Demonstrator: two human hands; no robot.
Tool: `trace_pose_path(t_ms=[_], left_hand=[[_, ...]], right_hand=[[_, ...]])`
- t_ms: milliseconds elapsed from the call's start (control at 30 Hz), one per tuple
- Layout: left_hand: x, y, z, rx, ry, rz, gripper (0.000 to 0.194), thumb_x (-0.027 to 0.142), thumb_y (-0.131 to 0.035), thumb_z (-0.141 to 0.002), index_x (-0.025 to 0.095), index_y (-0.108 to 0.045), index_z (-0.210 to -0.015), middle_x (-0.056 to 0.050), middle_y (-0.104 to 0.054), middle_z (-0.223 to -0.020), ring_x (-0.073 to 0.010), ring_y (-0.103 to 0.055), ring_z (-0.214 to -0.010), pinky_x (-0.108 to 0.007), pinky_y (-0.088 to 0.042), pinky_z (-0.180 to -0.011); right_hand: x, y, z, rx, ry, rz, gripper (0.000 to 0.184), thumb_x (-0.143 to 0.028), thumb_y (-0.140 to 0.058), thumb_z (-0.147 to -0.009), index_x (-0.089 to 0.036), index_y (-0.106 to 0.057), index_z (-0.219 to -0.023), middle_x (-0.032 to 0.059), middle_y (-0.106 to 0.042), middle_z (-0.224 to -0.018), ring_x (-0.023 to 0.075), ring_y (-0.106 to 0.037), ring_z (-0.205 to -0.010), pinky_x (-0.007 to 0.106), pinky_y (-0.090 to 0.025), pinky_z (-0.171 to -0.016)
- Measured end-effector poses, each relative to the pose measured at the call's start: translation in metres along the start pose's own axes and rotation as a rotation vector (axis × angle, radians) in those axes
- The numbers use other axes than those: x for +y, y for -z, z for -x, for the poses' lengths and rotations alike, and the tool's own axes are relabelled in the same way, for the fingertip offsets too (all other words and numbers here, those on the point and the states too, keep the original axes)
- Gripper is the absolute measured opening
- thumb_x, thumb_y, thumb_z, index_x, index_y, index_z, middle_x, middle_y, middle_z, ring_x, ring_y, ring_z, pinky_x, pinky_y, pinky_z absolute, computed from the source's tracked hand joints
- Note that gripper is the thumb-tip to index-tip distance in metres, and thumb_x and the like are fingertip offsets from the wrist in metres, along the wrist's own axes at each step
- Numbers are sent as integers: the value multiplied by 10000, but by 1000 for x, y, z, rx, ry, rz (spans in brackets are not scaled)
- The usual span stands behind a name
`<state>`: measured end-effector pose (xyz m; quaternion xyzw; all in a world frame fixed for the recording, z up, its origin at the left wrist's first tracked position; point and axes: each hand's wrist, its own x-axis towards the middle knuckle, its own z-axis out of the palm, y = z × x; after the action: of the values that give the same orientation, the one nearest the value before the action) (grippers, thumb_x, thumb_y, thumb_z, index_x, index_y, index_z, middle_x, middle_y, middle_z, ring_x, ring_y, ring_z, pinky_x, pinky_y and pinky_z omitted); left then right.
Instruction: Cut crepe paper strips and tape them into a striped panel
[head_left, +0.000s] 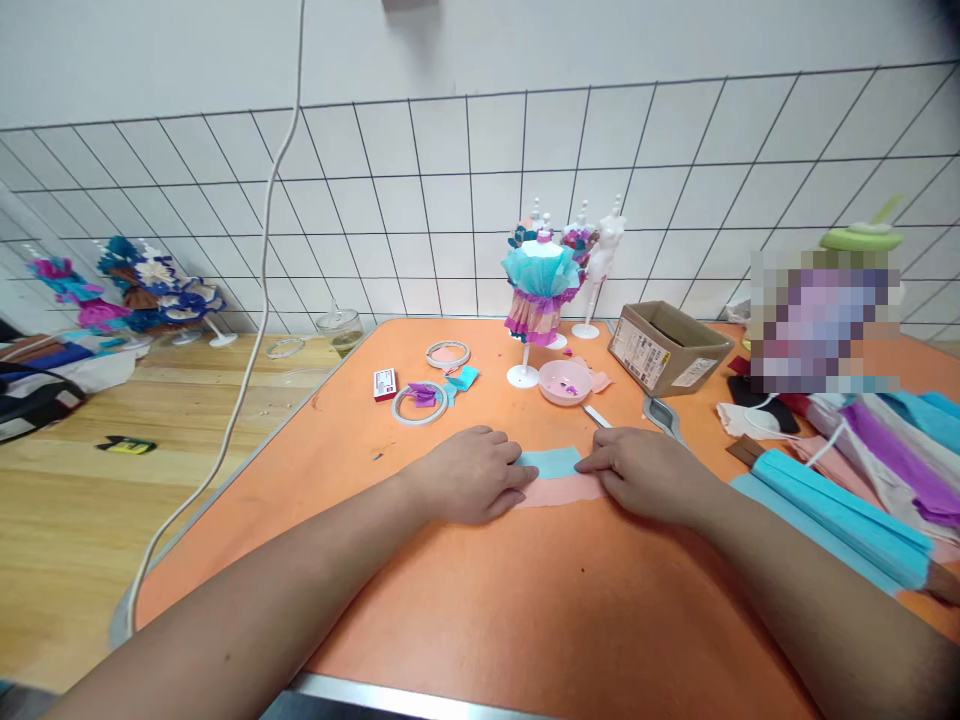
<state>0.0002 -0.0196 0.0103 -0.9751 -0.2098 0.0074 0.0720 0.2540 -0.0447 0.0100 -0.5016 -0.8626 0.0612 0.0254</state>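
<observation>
Nearest us, the smooth orange tabletop [450, 610] spreads out bare, and just beyond its front stretch both hands are at work. The left hand [476, 475] is half curled, index finger stretched out, its fingertips down on the left end of the paper. Across from it, the right hand [641, 472] is loosely bent, index finger reaching onto the right end; whether either one pinches or merely presses, I can't tell.

Between them, flat on the table, lies a thin pale-pink paper strip [562, 490], its near edge slightly wavy. And there, along its far side, a narrower light-blue paper strip [551, 462] lies over it, straight and smooth!

Farther back sits a round, shallow pink plastic bowl [564, 396], and behind it stands a white dress form in a ruffled turquoise-and-purple paper dress [541, 290].
</observation>
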Motion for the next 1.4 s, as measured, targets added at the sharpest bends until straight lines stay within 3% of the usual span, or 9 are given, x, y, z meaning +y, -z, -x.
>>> trace_pose_path(t_ms=[200,333,467,700,867,1000,1167,1300,1400], left_hand=[[0,-1,1,-9,15,-4,307,382,-380,-896,269,-561,-1116,-52,-557,-808,-195,-521,-681,-348,-388,-673],[0,-1,2,-10,28,0,306,389,-374,-902,270,-569,-1106,-53,-558,-808,-191,-522,-668,-344,-385,-658],[0,-1,1,-9,31,13,310,395,-382,-902,267,-575,-1109,-55,-563,-810,-190,-532,-668,-343,-388,-663],[-9,2,5,-2,72,178,388,346,-444,-894,282,-474,-1276,-35,-619,-878,-197,-585,-783,-306,-395,-659],[-22,1,10,8,155,329,268,321,-560,-833,248,-617,-1084,-24,-636,-955,-182,-593,-869,-274,-407,-678],[-29,-1,11,37,149,370,245,306,-603,-800,242,-658,-1030,-32,-632,-1004,-192,-578,-925,-284,-423,-767],[-46,-3,17,31,190,443,380,362,-675,-746,255,-643,-1110,-51,-594,-1116,-221,-541,-1044,-322,-403,-915],[-57,-3,22,-32,267,532,422,412,-711,-704,272,-654,-1098,-57,-532,-1215,-237,-511,-1124,-327,-397,-967],[-58,-4,22,-44,290,545,463,434,-730,-675,274,-650,-1101,-58,-512,-1242,-250,-497,-1152,-343,-389,-990]], right_hand=[[13,8,4,-72,-2,10,356,-132,-439,-785,-293,-739,-890,24,-646,-872,173,-588,-792,252,-340,-609],[12,7,4,-2,-19,-6,381,-138,-432,-789,-317,-725,-955,0,-662,-977,175,-600,-835,258,-369,-645],[6,3,4,72,-14,-37,414,-162,-423,-815,-339,-671,-1095,-4,-665,-945,162,-601,-808,257,-370,-624],[11,-3,-1,20,-21,-62,303,-187,-452,-804,-301,-699,-937,-11,-681,-944,178,-603,-832,264,-376,-653],[5,-1,-4,44,-117,-113,215,-251,-472,-822,-274,-647,-946,-12,-672,-803,154,-583,-712,246,-335,-567],[5,-1,-3,-2,-135,-117,156,-272,-493,-815,-267,-624,-899,-16,-655,-750,146,-566,-672,240,-299,-529],[10,-1,-1,-17,-147,-116,126,-282,-504,-815,-265,-624,-851,-18,-654,-765,151,-567,-692,242,-311,-547],[0,0,-1,109,-101,-98,259,-236,-425,-863,-288,-626,-1017,5,-643,-937,162,-579,-822,252,-349,-621],[-8,-2,-1,80,12,-74,321,-254,-437,-866,-345,-611,-1120,15,-607,-979,172,-569,-867,255,-356,-640]])
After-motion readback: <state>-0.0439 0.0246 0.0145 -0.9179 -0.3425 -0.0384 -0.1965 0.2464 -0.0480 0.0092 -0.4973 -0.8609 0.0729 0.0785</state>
